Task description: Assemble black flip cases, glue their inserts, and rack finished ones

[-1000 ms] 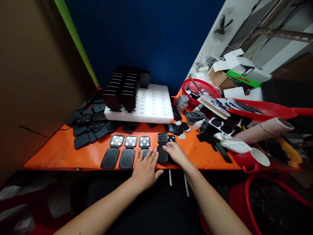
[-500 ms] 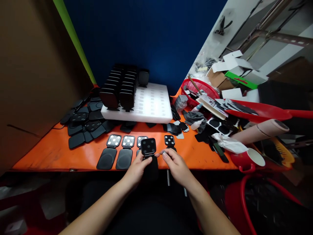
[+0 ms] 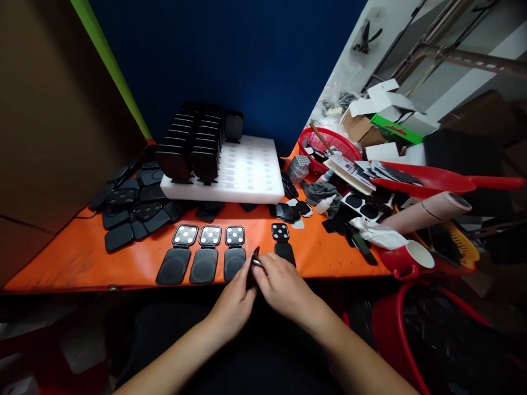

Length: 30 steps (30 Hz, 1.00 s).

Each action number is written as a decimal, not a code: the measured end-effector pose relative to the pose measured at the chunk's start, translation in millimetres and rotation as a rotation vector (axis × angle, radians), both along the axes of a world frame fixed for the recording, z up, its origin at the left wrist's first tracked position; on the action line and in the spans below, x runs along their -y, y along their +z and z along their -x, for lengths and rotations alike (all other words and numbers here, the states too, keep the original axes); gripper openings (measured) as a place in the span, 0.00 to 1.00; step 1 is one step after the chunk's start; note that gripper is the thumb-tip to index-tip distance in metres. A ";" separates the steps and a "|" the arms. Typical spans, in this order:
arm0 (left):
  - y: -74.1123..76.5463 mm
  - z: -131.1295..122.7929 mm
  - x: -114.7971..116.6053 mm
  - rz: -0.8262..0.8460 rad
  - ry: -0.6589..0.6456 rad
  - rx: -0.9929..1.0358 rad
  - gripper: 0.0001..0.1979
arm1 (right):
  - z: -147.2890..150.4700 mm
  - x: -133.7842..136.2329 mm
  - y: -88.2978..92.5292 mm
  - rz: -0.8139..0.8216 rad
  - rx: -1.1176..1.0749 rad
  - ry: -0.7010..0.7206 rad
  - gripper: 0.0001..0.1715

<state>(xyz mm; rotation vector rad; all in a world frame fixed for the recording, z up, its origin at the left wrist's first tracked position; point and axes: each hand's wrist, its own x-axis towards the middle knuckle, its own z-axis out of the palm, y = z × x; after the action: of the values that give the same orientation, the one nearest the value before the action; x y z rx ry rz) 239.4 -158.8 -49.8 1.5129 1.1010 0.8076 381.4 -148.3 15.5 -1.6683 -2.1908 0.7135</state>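
Observation:
Just past the front edge of the orange table, my left hand (image 3: 235,300) is closed around a black hinged panel (image 3: 250,274), now turned nearly edge-on. My right hand (image 3: 284,285) is closed against the panel's upper end. A small shiny metal tip (image 3: 257,263) shows at its fingertips; the rest is hidden by the fingers. Left of my hands, three opened hinged panels (image 3: 203,265) lie in a row, their smaller flaps dotted with pale discs (image 3: 209,235). One more opened panel (image 3: 280,232) lies beyond my right hand, partly covered by it.
A white foam block (image 3: 247,170) at the back holds rows of upright black panels (image 3: 205,163). Loose black pieces (image 3: 140,206) are piled at left. On the right are a red basket (image 3: 329,144), a white bottle (image 3: 325,204), a red mug (image 3: 407,260) and a cardboard tube (image 3: 428,213).
The held panel has turned from facing me to nearly edge-on. My right hand has moved left against it. The camera view has shifted slightly, uncovering the third panel in the row.

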 end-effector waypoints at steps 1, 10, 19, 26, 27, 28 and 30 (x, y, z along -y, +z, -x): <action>1.2 0.3 0.1 -0.004 -0.015 -0.007 0.31 | -0.7 0.2 1.4 0.018 -0.034 0.022 0.11; 7.2 -2.2 -0.5 0.015 -0.064 -0.003 0.20 | 3.9 -1.2 -13.4 0.009 -0.183 -0.023 0.14; 19.8 -5.4 -3.3 0.475 0.028 0.303 0.35 | -6.5 5.4 -14.8 0.105 -0.360 -0.084 0.13; 3.0 -5.9 -2.3 0.137 0.034 0.059 0.33 | 6.6 13.1 -13.3 -0.010 -0.046 -0.053 0.14; 1.2 -5.8 -1.5 0.116 0.025 0.031 0.33 | 8.7 14.3 -13.3 -0.007 -0.021 -0.062 0.14; -0.1 -5.6 -0.7 0.098 0.015 0.005 0.34 | 10.3 15.6 -13.1 0.000 0.001 -0.068 0.14; -1.2 -4.8 1.2 0.073 0.002 -0.034 0.34 | 12.0 18.1 -11.8 0.016 0.026 -0.058 0.14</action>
<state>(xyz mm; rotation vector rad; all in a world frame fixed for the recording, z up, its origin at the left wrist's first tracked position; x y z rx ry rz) 244.2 -160.0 -50.9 1.4692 1.1446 0.7377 369.5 -166.4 3.7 -1.7512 -2.1503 0.6994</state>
